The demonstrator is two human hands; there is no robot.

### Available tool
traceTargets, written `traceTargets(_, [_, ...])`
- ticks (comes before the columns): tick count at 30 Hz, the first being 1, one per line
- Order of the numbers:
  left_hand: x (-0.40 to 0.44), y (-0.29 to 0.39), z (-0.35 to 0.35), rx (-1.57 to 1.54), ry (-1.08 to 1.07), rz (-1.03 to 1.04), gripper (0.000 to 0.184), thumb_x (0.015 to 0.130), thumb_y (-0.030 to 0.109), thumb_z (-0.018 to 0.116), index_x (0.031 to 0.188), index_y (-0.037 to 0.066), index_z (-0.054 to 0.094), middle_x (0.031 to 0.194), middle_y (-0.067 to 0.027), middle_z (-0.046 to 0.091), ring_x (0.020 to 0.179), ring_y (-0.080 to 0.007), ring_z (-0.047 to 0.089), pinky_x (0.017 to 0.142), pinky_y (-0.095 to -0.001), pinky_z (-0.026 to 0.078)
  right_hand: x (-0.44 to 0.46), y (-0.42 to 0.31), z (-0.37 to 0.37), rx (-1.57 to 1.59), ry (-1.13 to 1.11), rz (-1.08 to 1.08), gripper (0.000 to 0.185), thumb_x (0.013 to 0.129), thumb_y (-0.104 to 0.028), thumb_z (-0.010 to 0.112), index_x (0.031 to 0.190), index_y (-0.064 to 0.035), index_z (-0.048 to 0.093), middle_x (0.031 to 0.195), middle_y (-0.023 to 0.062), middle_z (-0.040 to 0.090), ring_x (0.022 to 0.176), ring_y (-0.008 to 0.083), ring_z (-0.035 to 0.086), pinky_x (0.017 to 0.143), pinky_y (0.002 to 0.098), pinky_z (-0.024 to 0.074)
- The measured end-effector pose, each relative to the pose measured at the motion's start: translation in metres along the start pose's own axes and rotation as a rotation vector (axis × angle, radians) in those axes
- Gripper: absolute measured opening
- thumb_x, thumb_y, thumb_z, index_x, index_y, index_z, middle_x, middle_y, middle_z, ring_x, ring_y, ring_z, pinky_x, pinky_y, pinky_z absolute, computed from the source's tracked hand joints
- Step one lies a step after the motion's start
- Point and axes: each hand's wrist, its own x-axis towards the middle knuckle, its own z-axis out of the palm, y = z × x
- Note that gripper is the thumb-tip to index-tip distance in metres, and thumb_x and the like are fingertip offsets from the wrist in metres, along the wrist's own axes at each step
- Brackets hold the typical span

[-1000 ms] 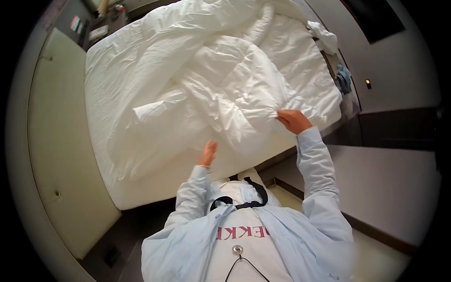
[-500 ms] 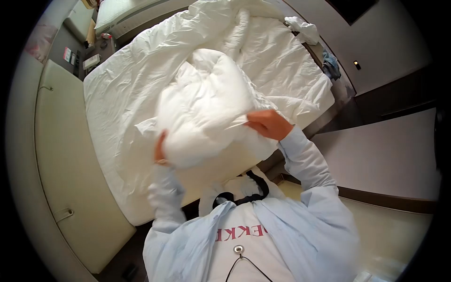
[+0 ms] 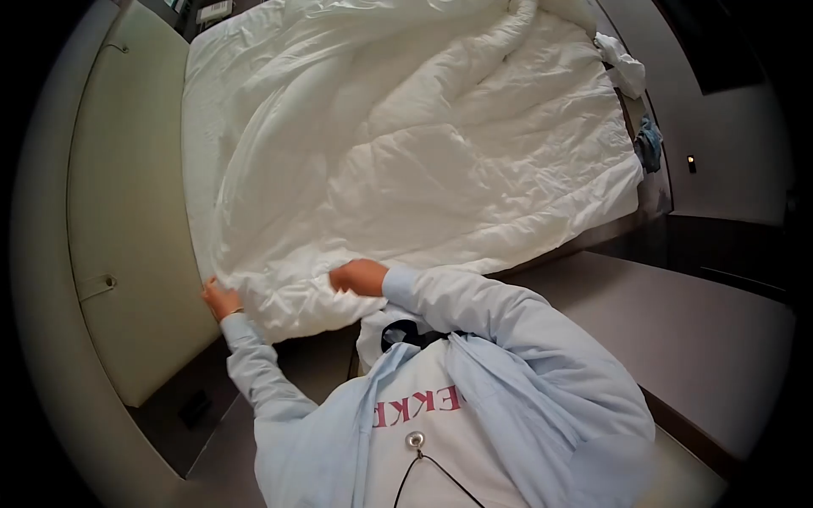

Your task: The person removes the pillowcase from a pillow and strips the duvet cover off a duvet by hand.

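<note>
A white duvet (image 3: 406,169) lies spread and wrinkled over the bed, its near edge by my body. At its near left corner, beside the headboard, my left hand (image 3: 222,300) is closed on the duvet's edge. My right hand (image 3: 359,278) is over the near edge, in front of my torso, its fingers curled together on the fabric. Its fingertips are slightly blurred. A thick raised fold runs across the duvet toward the far side.
A padded cream headboard (image 3: 135,186) stands along the left. On the right are a pale flat surface (image 3: 669,322) and a wall with a dark screen (image 3: 711,42). White cloth (image 3: 622,66) and blue cloth (image 3: 649,144) lie beyond the bed's right edge.
The bunched duvet that was held up between my hands now lies flat across the bed. My left hand has moved left toward the headboard; my right hand has moved left and lower.
</note>
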Motion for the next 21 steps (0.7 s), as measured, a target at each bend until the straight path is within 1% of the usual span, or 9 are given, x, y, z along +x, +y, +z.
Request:
traceTargets(2, [-0.036, 0.024, 0.054, -0.077, -0.073, 0.123, 0.060, 0.062, 0.006, 0.068, 0.115, 0.005, 0.040, 0.120, -0.0154, 0.041, 0.113, -0.0306, 0.036, 0.093, -0.0380, 0.030, -0.025, 0.037, -0.012, 0.479, 0.033, 0.310, 0.029, 0.065, 0.009, 0.040, 0.085, -0.0059, 0.055, 0.075, 0.0079, 0.059, 0.074, 0.0185, 0.059, 0.054, 0.0312, 0.0489])
traceTargets(3, [-0.053, 0.021, 0.103, -0.148, -0.047, 0.270, 0.063, 0.063, 0.010, 0.068, 0.118, 0.004, 0.038, 0.116, -0.0141, 0.044, 0.109, -0.0291, 0.040, 0.092, -0.0368, 0.032, -0.045, 0.050, -0.023, 0.562, 0.155, 0.357, 0.030, 0.066, 0.011, 0.037, 0.085, -0.0046, 0.054, 0.076, 0.0082, 0.059, 0.073, 0.0172, 0.059, 0.053, 0.0295, 0.0494])
traceTargets(5, [-0.087, 0.063, 0.159, -0.410, -0.500, 0.075, 0.052, 0.066, 0.011, 0.066, 0.115, 0.008, 0.047, 0.112, -0.0114, 0.048, 0.104, -0.0237, 0.047, 0.088, -0.0353, 0.037, -0.082, 0.070, -0.050, 0.658, 0.370, 0.431, 0.029, 0.069, 0.011, 0.034, 0.086, -0.0015, 0.054, 0.079, 0.0100, 0.058, 0.071, 0.0167, 0.059, 0.053, 0.0277, 0.0505])
traceTargets(6, [-0.105, 0.088, 0.180, -0.468, -0.676, 0.132, 0.050, 0.067, 0.012, 0.065, 0.114, 0.010, 0.048, 0.107, -0.0099, 0.051, 0.100, -0.0219, 0.050, 0.083, -0.0329, 0.041, -0.101, 0.081, -0.067, 0.675, 0.471, 0.460, 0.027, 0.071, 0.010, 0.033, 0.087, 0.0001, 0.053, 0.080, 0.0116, 0.058, 0.070, 0.0176, 0.059, 0.054, 0.0275, 0.0510])
traceTargets(7, [-0.133, 0.130, 0.165, -0.556, -0.714, 0.216, 0.037, 0.072, 0.014, 0.062, 0.108, 0.008, 0.054, 0.096, -0.0078, 0.058, 0.089, -0.0184, 0.055, 0.077, -0.0291, 0.043, -0.117, 0.073, -0.088, 0.752, 0.546, 0.454, 0.026, 0.073, 0.009, 0.032, 0.087, 0.0010, 0.053, 0.081, 0.0119, 0.058, 0.072, 0.0178, 0.059, 0.055, 0.0274, 0.0511])
traceTargets(9, [-0.167, 0.199, 0.151, -0.688, -1.034, 0.342, 0.022, 0.077, 0.019, 0.057, 0.094, 0.005, 0.061, 0.085, -0.0067, 0.062, 0.078, -0.0163, 0.058, 0.074, -0.0271, 0.044, -0.151, 0.056, -0.129, 0.817, 0.737, 0.390, 0.026, 0.075, 0.008, 0.031, 0.086, 0.0023, 0.053, 0.081, 0.0120, 0.058, 0.072, 0.0180, 0.059, 0.055, 0.0274, 0.0510])
traceTargets(16, [-0.210, 0.319, 0.140, -0.833, -1.228, 0.453, 0.026, 0.082, 0.024, 0.054, 0.077, -0.001, 0.060, 0.068, -0.0052, 0.060, 0.062, -0.0136, 0.055, 0.062, -0.0262, 0.046, -0.314, 0.074, -0.221, 0.555, 1.336, 0.279, 0.022, 0.078, 0.005, 0.035, 0.087, 0.0010, 0.054, 0.082, 0.0101, 0.057, 0.074, 0.0177, 0.060, 0.056, 0.0268, 0.0507])
traceTargets(18, [-0.194, 0.342, 0.128, -0.979, -1.286, 0.024, 0.029, 0.081, 0.028, 0.054, 0.063, 0.006, 0.052, 0.054, -0.0007, 0.047, 0.049, -0.0116, 0.047, 0.048, -0.0251, 0.042, -0.370, 0.068, -0.237, 0.478, 1.479, 0.243, 0.019, 0.081, 0.003, 0.037, 0.087, -0.0001, 0.055, 0.081, 0.0088, 0.058, 0.075, 0.0166, 0.059, 0.057, 0.0264, 0.0500])
traceTargets(21, [-0.165, 0.370, 0.132, -0.967, -1.017, 0.004, 0.033, 0.080, 0.029, 0.057, 0.057, 0.013, 0.040, 0.047, 0.0025, 0.034, 0.039, -0.0095, 0.037, 0.036, -0.0231, 0.030, -0.451, 0.106, -0.236, 0.307, 1.652, 0.405, 0.015, 0.083, -0.001, 0.040, 0.085, -0.0010, 0.056, 0.075, 0.0057, 0.058, 0.071, 0.0141, 0.059, 0.054, 0.0249, 0.0487])
